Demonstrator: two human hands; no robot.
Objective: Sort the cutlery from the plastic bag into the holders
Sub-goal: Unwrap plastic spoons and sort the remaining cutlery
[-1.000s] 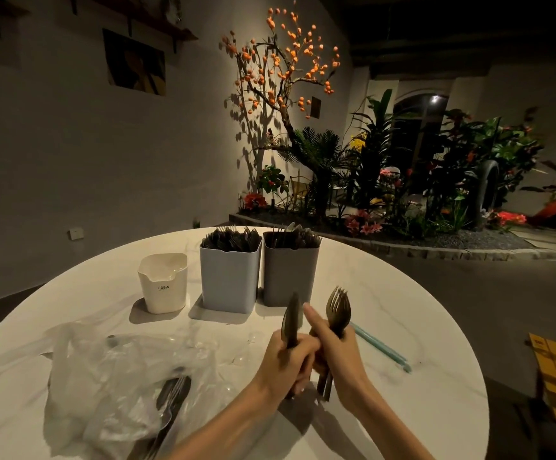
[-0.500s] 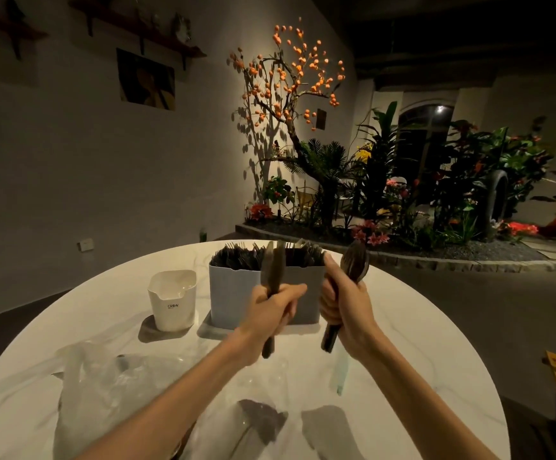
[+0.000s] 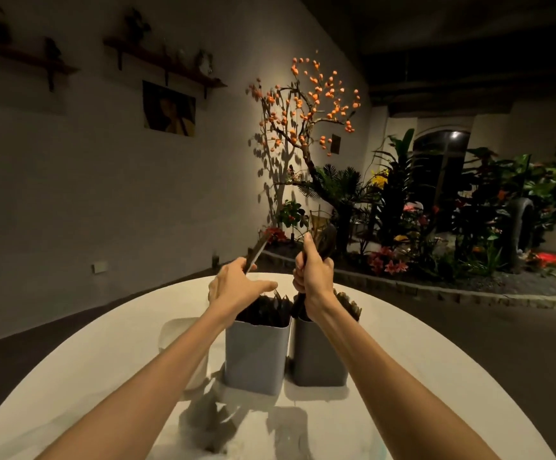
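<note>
Both holders already packed with dark cutlery: light grey holder [image 3: 256, 353], darker holder [image 3: 316, 351] touching beside it on white table [image 3: 419, 376]. Left hand [image 3: 236, 288] clenched round knife [image 3: 256, 253] above light holder; right hand [image 3: 313, 277] gripping forks [image 3: 326, 239] over darker one. Drop-in pending. Bag out of view, remainder unknown
</note>
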